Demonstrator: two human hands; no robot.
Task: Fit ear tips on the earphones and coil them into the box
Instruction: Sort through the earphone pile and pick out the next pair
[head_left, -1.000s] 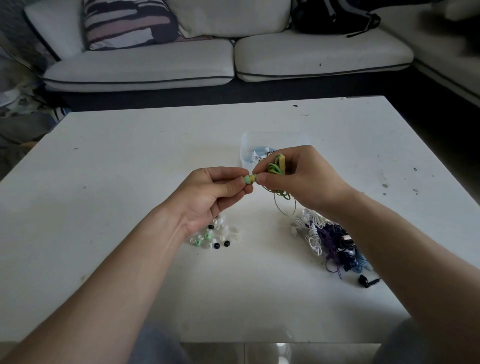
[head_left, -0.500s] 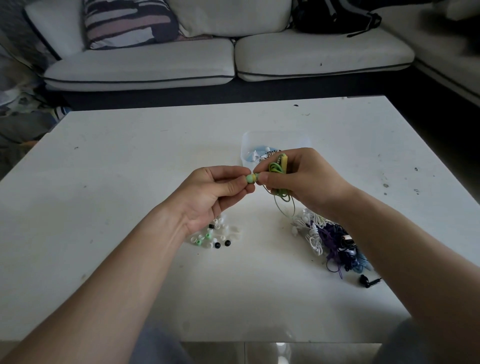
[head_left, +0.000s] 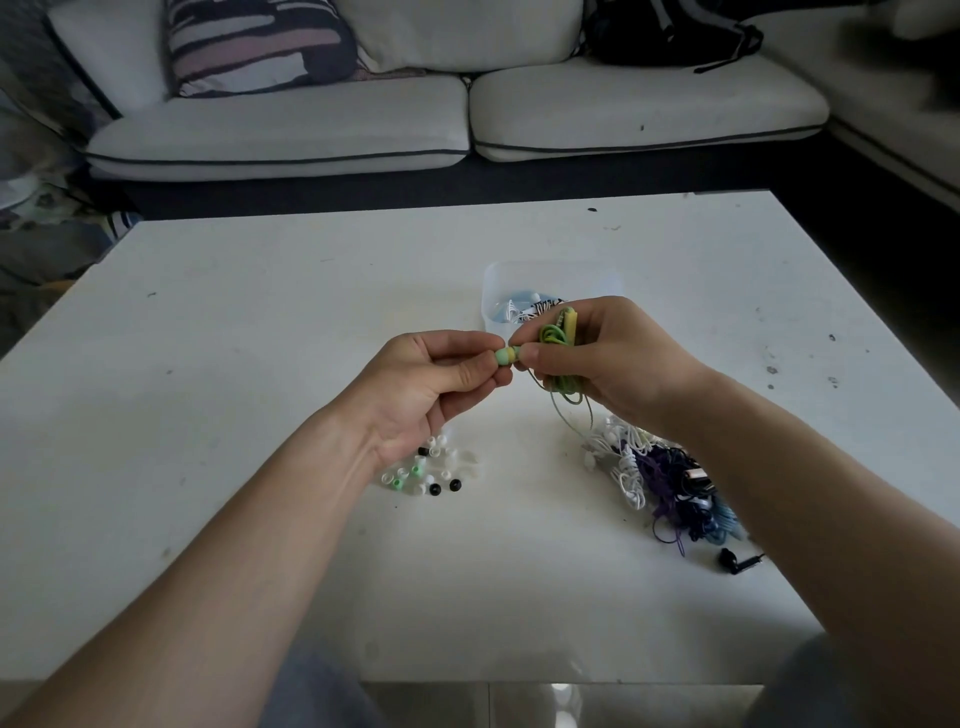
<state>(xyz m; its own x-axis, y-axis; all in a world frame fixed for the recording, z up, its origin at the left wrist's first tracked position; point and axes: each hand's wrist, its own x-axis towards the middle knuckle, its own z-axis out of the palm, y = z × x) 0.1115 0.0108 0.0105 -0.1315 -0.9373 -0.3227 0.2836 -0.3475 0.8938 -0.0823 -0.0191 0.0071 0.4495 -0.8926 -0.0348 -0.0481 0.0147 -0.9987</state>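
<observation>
Above the middle of the white table (head_left: 260, 322), my right hand (head_left: 613, 358) grips a green-and-yellow earphone (head_left: 558, 332) with its cable bunched in the palm and a loop hanging down. My left hand (head_left: 431, 379) pinches a pale green ear tip (head_left: 503, 355) that sits on the end of the earbud, fingertip to fingertip with the right. Behind the hands stands a clear plastic box (head_left: 498, 283) with blue and white earphones in it, partly hidden by my right hand.
Loose white, green and black ear tips (head_left: 426, 470) lie under my left wrist. A tangled heap of white, purple and blue earphones (head_left: 660, 478) lies under my right forearm, a black earbud (head_left: 732, 561) beside it. A sofa stands beyond the table's far edge.
Both hands stay together at the same spot, with only small finger shifts at the ear tip.
</observation>
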